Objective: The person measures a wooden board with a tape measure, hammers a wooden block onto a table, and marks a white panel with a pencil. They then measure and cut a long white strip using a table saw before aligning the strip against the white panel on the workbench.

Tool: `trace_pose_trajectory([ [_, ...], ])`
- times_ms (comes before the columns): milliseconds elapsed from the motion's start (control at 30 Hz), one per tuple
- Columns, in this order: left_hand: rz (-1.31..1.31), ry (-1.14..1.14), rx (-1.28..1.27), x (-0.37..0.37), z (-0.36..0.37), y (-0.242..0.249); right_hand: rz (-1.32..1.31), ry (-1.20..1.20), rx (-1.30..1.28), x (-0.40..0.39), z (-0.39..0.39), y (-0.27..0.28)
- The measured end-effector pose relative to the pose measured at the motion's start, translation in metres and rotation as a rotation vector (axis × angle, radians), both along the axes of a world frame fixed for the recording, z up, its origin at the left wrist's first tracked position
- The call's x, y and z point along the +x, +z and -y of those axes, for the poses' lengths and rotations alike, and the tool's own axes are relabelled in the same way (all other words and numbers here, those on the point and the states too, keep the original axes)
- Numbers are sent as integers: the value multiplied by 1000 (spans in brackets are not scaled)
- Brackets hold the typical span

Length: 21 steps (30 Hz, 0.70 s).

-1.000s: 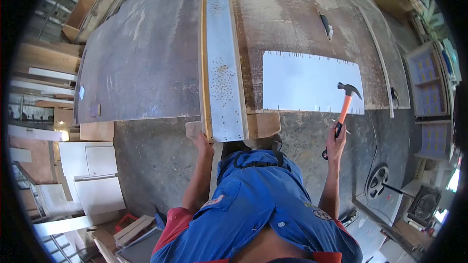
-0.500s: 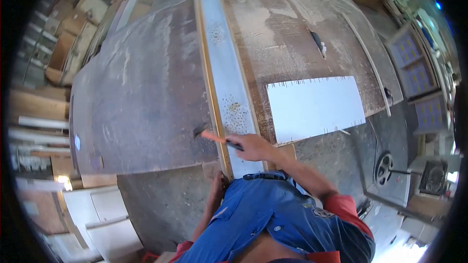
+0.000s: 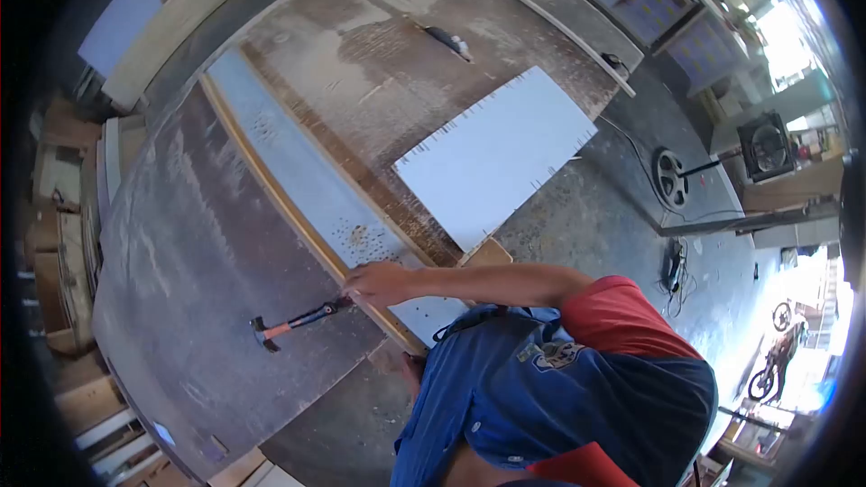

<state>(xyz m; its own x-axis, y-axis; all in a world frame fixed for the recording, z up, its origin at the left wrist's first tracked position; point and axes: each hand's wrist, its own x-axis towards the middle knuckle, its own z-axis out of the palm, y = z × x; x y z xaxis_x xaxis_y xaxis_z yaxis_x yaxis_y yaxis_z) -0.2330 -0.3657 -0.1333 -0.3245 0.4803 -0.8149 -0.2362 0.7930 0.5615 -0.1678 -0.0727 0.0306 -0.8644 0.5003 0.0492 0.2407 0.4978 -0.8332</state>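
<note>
A large counter with a worn, brown, scuffed top (image 3: 207, 243) fills the left and centre of the frame, in a workshop with boards stacked along the left side. A long white channel with wooden edges (image 3: 289, 171) runs from the upper left down to the person's waist, dotted inside with small dark specks. The hammer with a black head and orange-and-black handle (image 3: 302, 321) lies at lower left of centre, its head on the brown top and its handle end at the channel's left edge.

Right there is the right hand (image 3: 386, 284), reaching across the channel, fingers partly curled (I cannot tell whether they grip the handle). The left hand (image 3: 413, 374), by the channel's near end, is mostly hidden behind the blue shirt, so its hold cannot be told.

A white rectangular sheet with dark marks along two edges (image 3: 496, 153) reaches the counter's right edge; beyond it, grey floor (image 3: 559, 207) stretches towards a grey spoked wheel (image 3: 669, 179). Broad brown surface surrounds the hammer's head.
</note>
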Motion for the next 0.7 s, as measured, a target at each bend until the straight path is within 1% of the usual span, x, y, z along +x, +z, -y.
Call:
trace_pose_trajectory([
  [33, -4, 41, 0, 1, -1, 1, -97, -104, 71, 30, -4, -3],
  [100, -14, 129, -10, 6, -4, 5, -94, -329, 287, 93, -15, -29],
  [133, -24, 182, -16, 8, -6, 9, -127, -383, 379, 130, -24, -28],
  [167, -36, 239, -21, 11, -8, 13, 33, -658, 88, 167, -22, 1],
  [200, -56, 297, -24, 14, -10, 16, 16, -760, 202, 203, -28, 0],
  [233, -77, 356, -30, 17, -13, 22, 43, -872, 239, 238, -36, -16],
  [300, -124, 476, -47, 23, -20, 32, 174, -1070, 263, 303, -51, -15],
  [367, -132, 566, -67, 27, -28, 43, 333, -1166, 305, 366, -72, -21],
  [433, 11, 552, -89, 15, -23, 44, 413, -1236, 446, 416, -92, -20],
  [500, -200, 327, 15, 14, -32, 56, 453, -1289, 508, 467, -117, -28],
  [567, -891, 711, 112, 71, -90, 105, 410, -1277, 493, 520, -145, -52],
  [600, -1333, 463, 271, 78, -89, 99, 396, -1214, 482, 548, -159, -70],
  [633, -1663, 313, 285, 97, -119, 116, 489, -1203, 451, 558, -165, -70],
  [667, -1303, 467, 410, 124, -145, 130, 518, -1163, 325, 568, -164, -63],
  [700, -1347, 361, 496, 145, -165, 115, 547, -1131, 210, 575, -168, -58],
])
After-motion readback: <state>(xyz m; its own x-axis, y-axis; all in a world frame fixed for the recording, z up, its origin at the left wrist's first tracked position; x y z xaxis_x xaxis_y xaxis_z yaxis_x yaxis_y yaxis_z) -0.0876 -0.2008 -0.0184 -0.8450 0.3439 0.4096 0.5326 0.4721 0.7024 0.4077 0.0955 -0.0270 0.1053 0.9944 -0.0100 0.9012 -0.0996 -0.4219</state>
